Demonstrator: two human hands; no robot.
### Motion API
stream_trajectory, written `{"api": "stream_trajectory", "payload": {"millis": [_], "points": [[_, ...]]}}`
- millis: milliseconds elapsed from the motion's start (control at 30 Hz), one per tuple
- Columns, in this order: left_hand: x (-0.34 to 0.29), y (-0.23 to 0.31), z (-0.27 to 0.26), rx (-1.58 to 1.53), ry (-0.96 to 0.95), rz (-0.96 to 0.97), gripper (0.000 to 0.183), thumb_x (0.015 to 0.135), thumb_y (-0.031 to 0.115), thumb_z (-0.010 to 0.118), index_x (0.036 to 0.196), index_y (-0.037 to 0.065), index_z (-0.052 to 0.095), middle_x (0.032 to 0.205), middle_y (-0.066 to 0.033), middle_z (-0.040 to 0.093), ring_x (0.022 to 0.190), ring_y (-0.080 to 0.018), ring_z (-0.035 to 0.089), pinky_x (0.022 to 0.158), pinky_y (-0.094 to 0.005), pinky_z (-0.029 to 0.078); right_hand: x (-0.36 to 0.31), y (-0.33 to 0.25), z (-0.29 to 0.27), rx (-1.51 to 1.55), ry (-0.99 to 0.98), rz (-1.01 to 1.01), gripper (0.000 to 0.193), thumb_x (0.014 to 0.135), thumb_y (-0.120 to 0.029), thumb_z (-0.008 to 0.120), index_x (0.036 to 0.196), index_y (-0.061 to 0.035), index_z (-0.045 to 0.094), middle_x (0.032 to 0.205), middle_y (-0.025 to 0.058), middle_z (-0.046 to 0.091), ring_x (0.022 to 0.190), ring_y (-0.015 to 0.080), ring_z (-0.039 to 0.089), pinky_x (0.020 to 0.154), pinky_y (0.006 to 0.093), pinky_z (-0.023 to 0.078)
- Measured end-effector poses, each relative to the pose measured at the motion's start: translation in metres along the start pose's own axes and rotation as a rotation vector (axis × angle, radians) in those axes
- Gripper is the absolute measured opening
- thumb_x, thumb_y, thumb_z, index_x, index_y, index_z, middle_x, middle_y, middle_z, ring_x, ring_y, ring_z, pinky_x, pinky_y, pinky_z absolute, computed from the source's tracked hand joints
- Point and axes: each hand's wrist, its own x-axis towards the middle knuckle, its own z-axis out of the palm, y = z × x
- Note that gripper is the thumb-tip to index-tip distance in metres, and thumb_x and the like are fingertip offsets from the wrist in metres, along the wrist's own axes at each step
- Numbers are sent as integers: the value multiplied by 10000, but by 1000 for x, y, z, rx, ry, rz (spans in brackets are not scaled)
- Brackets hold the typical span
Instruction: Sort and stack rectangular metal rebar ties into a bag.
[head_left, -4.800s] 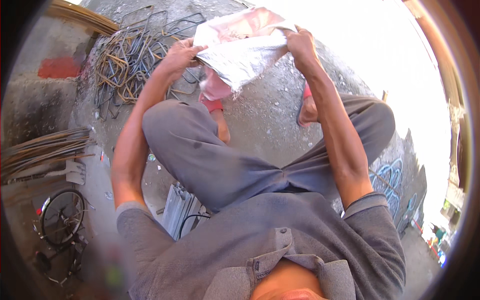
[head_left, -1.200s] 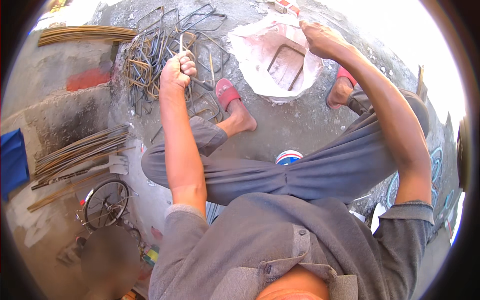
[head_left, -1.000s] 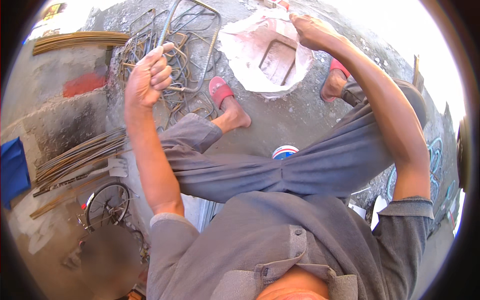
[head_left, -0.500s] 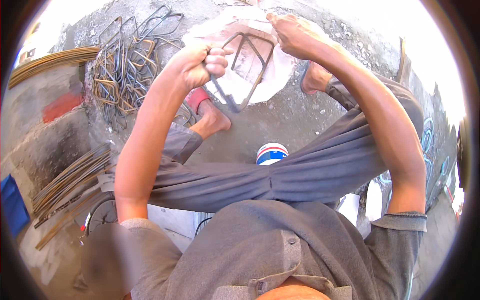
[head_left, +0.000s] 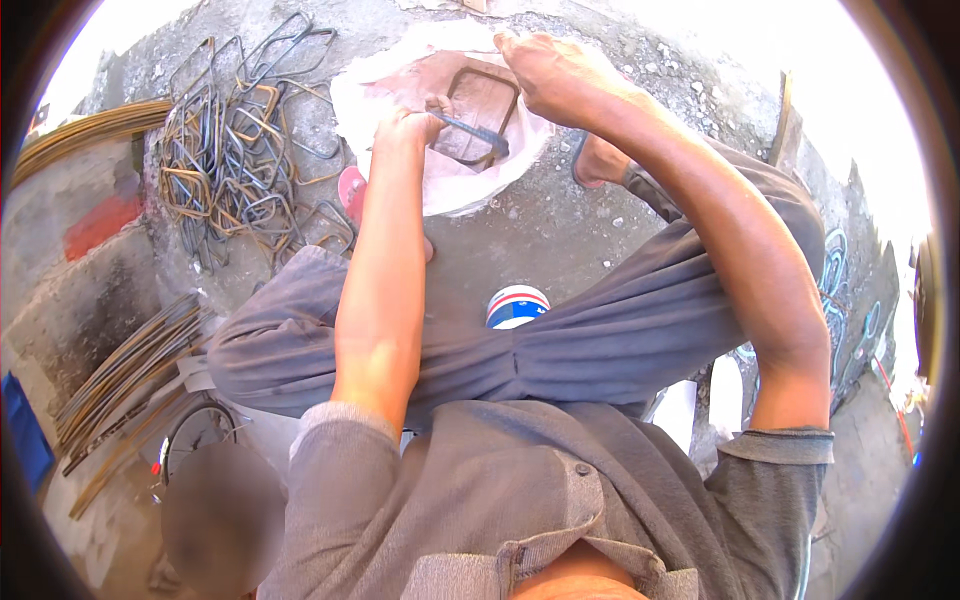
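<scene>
The left hand reaches into the mouth of the sack, its fingers curled closed about the near end of a bent bar, which slants rightward and blurs at its far end. The right hand is bunched at the sack's far right rim, its fingers drawn together on the white fabric. The sack stands on the ground in front of the person, its mouth held wide; within it shows a squared bar frame, and whether this is separate from the held bar cannot be told. Compared with half a second ago, the left hand has moved from beside the mouth to over it, and the bar has dropped inside; the right hand keeps its place at the rim. To the left lies a tangled pile of bent bars; farther out are straight rods and a bicycle wheel. A white, blue and red container shows between the legs, and a blue coil at right. The left forearm hides most of the left foot and its red sandal; a dark blurred disc covers the lower left.
</scene>
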Motion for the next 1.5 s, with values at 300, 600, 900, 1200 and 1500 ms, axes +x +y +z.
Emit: {"api": "stream_trajectory", "payload": {"millis": [300, 600, 900, 1200, 1500], "points": [[83, -15, 18, 686, -81, 475, 281, 907, 261, 514, 1083, 41, 524, 825, -114, 555, 731, -295, 549, 664, -485, 456, -2, 21, 8, 66, -19, -11, 428, 850, -14, 464, 1277, 14, 481, 999, 256, 636, 938, 386, 639, 787, 459, 515], [146, -52, -97, 2382, 186, 1112, 303, 869, 237, 565, 1105, 63, 644, 1127, -141, 632, 1106, -323, 587, 948, -564, 417, -1, 7, 2, 92, -70, -31, 331, 834, -11, 468, 1162, 19, 501, 944, 262, 641, 900, 388, 649, 746, 469, 517], [106, -55, -77, 2721, -104, 1000, 277, 900, 211, 521, 1095, 57, 644, 1139, -107, 625, 1142, -268, 573, 906, -605, 402, 1, -4, -3, 87, -180, 36, 283, 815, 16, 484, 1094, 57, 513, 896, 273, 642, 861, 412, 658, 735, 491, 513], [89, -58, -99, 2767, -338, 1064, 256, 895, 213, 513, 1049, 78, 666, 1109, -102, 640, 1071, -275, 616, 818, -592, 442, 3, 2, 9, 56, -104, -30, 431, 859, -40, 456, 1289, -9, 484, 933, 286, 637, 885, 409, 645, 771, 486, 514], [96, -57, -106, 2831, -416, 1186, 217, 890, 168, 515, 975, 75, 692, 1061, -88, 646, 1034, -247, 612, 784, -553, 460, 5, 0, 15, 34, -131, -2, 424, 850, -30, 464, 1272, -3, 486, 906, 290, 632, 861, 420, 644, 748, 481, 517]]}}
